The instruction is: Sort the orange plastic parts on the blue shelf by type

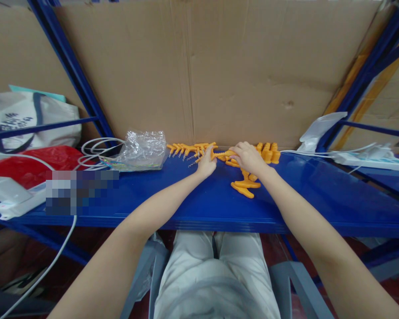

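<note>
Near the back of the blue table, my left hand [207, 164] is closed on one end of an orange ridged plastic piece [224, 153]. The other end is in my right hand [248, 156], whose curled fingers partly hide it. A row of corkscrews [182, 149] with orange handles and thin metal spirals lies just left of my left hand. Loose orange handle pieces [244, 185] lie below my right hand. Several upright orange pieces [269, 153] stand in a group to its right.
Crumpled clear plastic bags [142, 150] and coiled white cable [93, 148] lie left of the corkscrews. Further left are a red bag [36, 164] and a canvas bag [53, 119]. A power strip [369, 159] rests at the right. Cardboard [226, 75] walls the back; blue posts [69, 66] flank it.
</note>
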A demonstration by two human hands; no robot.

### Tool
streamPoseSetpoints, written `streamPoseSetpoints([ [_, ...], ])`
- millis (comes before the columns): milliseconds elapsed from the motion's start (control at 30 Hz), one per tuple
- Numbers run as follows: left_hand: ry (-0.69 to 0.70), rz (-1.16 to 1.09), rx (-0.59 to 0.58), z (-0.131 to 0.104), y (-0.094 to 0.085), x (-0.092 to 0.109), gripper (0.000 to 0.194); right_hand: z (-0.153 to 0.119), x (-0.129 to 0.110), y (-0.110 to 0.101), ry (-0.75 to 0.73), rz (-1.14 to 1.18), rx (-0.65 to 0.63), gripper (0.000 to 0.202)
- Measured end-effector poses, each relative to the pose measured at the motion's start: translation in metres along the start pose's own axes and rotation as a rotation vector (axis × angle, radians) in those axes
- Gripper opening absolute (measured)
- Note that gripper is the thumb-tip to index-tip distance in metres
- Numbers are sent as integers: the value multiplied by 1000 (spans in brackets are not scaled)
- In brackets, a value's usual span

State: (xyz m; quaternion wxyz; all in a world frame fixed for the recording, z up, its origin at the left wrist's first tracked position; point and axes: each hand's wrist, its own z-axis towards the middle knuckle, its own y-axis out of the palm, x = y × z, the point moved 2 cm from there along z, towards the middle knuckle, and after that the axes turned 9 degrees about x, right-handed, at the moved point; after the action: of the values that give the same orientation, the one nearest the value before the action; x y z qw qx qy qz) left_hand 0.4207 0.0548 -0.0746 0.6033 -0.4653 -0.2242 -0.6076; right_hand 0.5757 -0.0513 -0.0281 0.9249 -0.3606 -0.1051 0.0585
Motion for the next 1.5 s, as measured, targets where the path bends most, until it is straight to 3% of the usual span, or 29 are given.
streamPoseSetpoints([
  [100,-140,-26,-5,0,2,1,66,0,-2,-3,-18,-21,14,33],
  [200,-184,-78,-5,-1,4,3,64,0,-6,-8,-41,-47,16,30],
  [400,-191,-76,11,0,2,3,64,0,-11,-12,-17,-55,-14,29],
  [633,-186,-45,28,2,2,0,66,-1,-9,-3,78,44,-80,35],
  [933,-197,10,-33,-2,-1,5,72,1,-16,-3,76,55,-138,33],
  [1267,-248,-85,27,6,1,-4,72,-1,7,-7,133,53,-43,32],
  [1500,-265,-114,36,3,0,1,71,-4,25,-11,301,-11,-18,32],
])
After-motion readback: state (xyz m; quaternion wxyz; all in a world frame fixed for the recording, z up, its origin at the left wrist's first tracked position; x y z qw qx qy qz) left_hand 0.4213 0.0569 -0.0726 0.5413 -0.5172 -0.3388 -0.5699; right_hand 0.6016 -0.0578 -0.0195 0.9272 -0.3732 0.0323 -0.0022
